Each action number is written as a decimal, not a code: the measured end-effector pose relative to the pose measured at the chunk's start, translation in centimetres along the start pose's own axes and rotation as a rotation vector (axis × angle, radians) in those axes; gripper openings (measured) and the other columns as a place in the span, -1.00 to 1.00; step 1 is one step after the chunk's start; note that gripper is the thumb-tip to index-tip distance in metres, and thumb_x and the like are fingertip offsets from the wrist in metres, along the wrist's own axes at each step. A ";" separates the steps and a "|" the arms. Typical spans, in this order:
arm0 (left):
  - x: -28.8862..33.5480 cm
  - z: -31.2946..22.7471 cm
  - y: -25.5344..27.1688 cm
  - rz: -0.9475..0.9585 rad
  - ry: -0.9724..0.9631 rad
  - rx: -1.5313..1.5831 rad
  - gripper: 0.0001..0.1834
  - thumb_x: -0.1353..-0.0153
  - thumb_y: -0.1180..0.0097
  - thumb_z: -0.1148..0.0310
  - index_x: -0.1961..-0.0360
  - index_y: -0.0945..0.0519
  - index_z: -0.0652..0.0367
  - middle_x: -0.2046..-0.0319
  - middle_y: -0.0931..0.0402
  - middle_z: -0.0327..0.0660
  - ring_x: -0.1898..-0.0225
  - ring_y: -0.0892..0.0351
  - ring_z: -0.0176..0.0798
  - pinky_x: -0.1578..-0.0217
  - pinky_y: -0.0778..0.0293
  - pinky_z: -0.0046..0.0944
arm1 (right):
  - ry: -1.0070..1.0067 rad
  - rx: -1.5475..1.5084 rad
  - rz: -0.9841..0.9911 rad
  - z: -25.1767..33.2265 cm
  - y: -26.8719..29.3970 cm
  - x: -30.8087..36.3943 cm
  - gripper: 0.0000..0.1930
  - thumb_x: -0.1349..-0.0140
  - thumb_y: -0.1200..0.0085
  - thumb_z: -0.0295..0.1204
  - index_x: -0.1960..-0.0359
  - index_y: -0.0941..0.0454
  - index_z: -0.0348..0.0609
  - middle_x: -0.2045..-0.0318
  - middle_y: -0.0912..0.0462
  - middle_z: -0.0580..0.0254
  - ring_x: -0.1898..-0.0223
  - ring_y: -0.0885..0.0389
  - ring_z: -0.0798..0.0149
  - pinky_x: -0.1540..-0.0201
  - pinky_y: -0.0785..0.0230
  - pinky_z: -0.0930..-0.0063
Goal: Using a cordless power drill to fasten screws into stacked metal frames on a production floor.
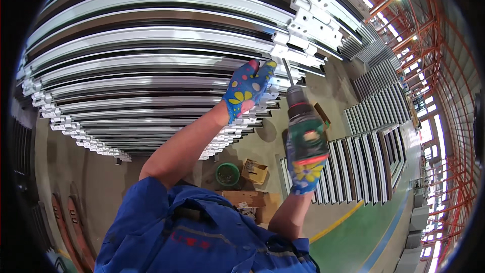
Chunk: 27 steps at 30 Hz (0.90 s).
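My left hand, in a blue glove with flowers and dots, rests at the right end of the stacked white-and-black metal profiles. Two of its fingertips are stretched out and apart beside a white hinge; the other fingers are partly hidden. A green and black cordless drill is gripped by my right hand, which wears a matching glove. The drill's long thin bit points up toward the hinge. Whether the tip touches it, I cannot tell. More white hinges sit on the profile ends farther back.
Below the stack stand a green tub of small parts, a cardboard box and a wooden crate. More profile stacks stand at right. Orange forks lie on the floor at lower left.
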<state>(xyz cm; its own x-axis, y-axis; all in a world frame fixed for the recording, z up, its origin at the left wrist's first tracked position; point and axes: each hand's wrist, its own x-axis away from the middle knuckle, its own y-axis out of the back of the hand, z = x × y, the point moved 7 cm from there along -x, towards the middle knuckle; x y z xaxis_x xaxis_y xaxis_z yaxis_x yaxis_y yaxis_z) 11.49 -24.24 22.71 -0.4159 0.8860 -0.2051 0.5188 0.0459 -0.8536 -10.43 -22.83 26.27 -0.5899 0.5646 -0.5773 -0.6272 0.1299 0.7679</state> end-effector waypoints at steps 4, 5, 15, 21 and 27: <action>1.5 -3.5 -2.8 0.095 -0.270 -1.094 -0.77 -0.26 0.11 0.42 0.09 -0.42 0.27 0.25 -0.50 -0.20 0.27 -0.47 -0.41 0.29 -0.38 -0.42 | -0.157 -0.406 -0.089 1.6 1.4 0.7 -0.70 0.01 -0.13 -0.56 0.20 -0.43 -0.22 0.34 -0.55 0.27 0.33 -0.55 0.39 0.26 -0.45 0.48; 1.9 -3.8 -2.8 0.058 -0.233 -1.098 -0.78 -0.24 0.07 0.39 0.13 -0.43 0.27 0.31 -0.50 -0.21 0.33 -0.46 -0.41 0.34 -0.37 -0.42 | -0.041 -0.138 -0.092 2.9 2.3 1.2 -0.73 0.02 -0.14 -0.52 0.24 -0.45 -0.21 0.35 -0.56 0.25 0.35 -0.56 0.36 0.28 -0.45 0.46; 14.4 4.2 10.3 -0.300 0.486 -0.181 -0.70 -0.17 0.09 0.27 0.19 -0.50 0.25 0.44 -0.48 -0.17 0.56 -0.40 -0.42 0.65 -0.31 -0.50 | -0.058 0.124 0.109 3.3 3.2 10.0 -0.80 0.08 -0.11 -0.35 0.36 -0.53 -0.04 0.41 -0.57 0.17 0.38 -0.55 0.10 0.37 -0.41 0.31; 21.9 8.4 14.7 -0.343 0.717 -0.187 -0.76 -0.11 0.07 0.38 0.22 -0.50 0.25 0.46 -0.50 -0.18 0.58 -0.41 -0.40 0.66 -0.34 -0.48 | 0.021 0.059 0.306 3.9 2.4 13.9 -0.75 0.10 -0.13 -0.32 0.32 -0.53 -0.02 0.37 -0.57 0.18 0.36 -0.56 0.09 0.34 -0.42 0.30; 22.1 5.4 11.7 -0.337 0.642 -0.296 -0.82 -0.20 0.01 0.36 0.23 -0.53 0.20 0.50 -0.50 -0.32 0.68 -0.30 -0.57 0.78 -0.16 -0.63 | 0.096 0.034 0.356 5.2 3.6 16.6 -0.78 0.06 -0.13 -0.30 0.32 -0.53 0.05 0.40 -0.56 0.23 0.39 -0.56 0.14 0.38 -0.42 0.31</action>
<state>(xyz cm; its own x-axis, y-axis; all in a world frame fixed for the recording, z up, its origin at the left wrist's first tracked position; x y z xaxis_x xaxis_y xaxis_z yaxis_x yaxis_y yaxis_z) 4.35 -6.63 5.63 -0.1199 0.8917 0.4365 0.6564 0.4010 -0.6390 -19.82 -8.75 20.93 -0.8140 0.5006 -0.2946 -0.3581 -0.0331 0.9331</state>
